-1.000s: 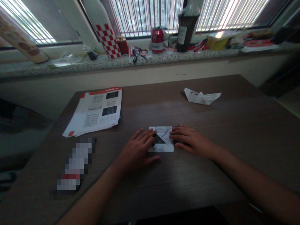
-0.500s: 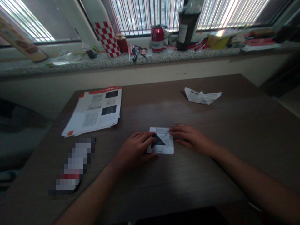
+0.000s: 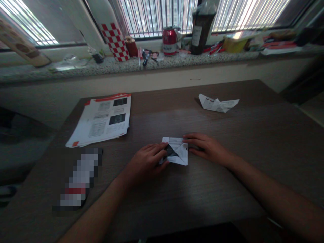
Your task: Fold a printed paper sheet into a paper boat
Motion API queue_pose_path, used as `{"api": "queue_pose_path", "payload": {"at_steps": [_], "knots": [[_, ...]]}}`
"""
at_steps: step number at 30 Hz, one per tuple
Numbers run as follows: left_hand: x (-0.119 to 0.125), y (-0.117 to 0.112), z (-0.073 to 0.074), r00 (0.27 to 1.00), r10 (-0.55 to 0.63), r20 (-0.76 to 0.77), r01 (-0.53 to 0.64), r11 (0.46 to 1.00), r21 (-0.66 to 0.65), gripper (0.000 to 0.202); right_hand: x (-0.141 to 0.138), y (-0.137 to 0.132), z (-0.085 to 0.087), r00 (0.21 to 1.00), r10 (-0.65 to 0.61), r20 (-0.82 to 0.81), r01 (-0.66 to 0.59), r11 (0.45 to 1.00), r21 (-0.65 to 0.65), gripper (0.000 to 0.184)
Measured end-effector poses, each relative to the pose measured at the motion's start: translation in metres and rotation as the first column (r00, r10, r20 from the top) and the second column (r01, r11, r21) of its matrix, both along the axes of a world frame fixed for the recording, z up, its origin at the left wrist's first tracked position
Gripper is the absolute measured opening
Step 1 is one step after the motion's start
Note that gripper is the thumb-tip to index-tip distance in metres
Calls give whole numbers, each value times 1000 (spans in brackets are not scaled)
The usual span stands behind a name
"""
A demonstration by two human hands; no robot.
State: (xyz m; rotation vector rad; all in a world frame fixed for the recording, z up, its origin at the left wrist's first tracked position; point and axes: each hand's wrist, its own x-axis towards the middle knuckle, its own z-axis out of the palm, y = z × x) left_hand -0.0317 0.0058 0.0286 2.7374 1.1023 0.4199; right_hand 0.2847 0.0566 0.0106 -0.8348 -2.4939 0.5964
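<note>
Lying on the bench (image 3: 157, 211), the folded paper (image 3: 181, 154) has the left hand (image 3: 144, 163) over its left edge, fingers bent, whether pinching I cannot tell; the right hand (image 3: 210, 148), fingers extended and slightly parted, meets its upper right corner.

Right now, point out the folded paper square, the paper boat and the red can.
Folded paper square (image 3: 177, 151): head view, visible middle of its upper face.
Paper boat (image 3: 216, 105): head view, middle of its folded body.
Red can (image 3: 169, 41): head view, middle of its side.
</note>
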Motion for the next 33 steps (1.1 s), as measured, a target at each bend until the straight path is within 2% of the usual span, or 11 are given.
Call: {"api": "queue_pose_path", "payload": {"at_steps": [5, 10, 15, 19, 22, 24, 30, 33], "knots": [[0, 0, 0, 999, -29, 20, 30, 999, -39, 19, -2, 4, -4, 1000, -14, 2, 14, 999, 51, 32], [-1, 0, 0, 999, -28, 41, 31, 998, -59, 45, -1, 2, -2, 998, -30, -52, 32, 998, 53, 26], [-5, 2, 0, 994, -4, 105, 2, 1000, 18, 31, -3, -4, 9, 983, -80, -163, 79, 997, -8, 23], [-2, 1, 3, 961, 78, 266, -99, 993, 66, 25, -4, -8, 12, 957, -144, -251, 127, 988, -84, 21], [5, -1, 10, 885, 172, 433, -183, 983, -16, 13, -4, -9, 14, 935, -197, -293, 172, 979, -110, 18], [10, -2, 14, 839, 235, 491, -206, 972, -114, 8, -5, -11, 16, 921, -227, -317, 194, 972, -131, 14], [14, -4, 17, 742, 420, 522, -243, 895, -375, 15, -10, -14, 25, 872, -401, -281, 307, 894, -325, 21], [13, -1, 15, 735, 454, 504, -258, 874, -412, 17, -12, -12, 23, 867, -427, -258, 311, 867, -389, 20]]}}
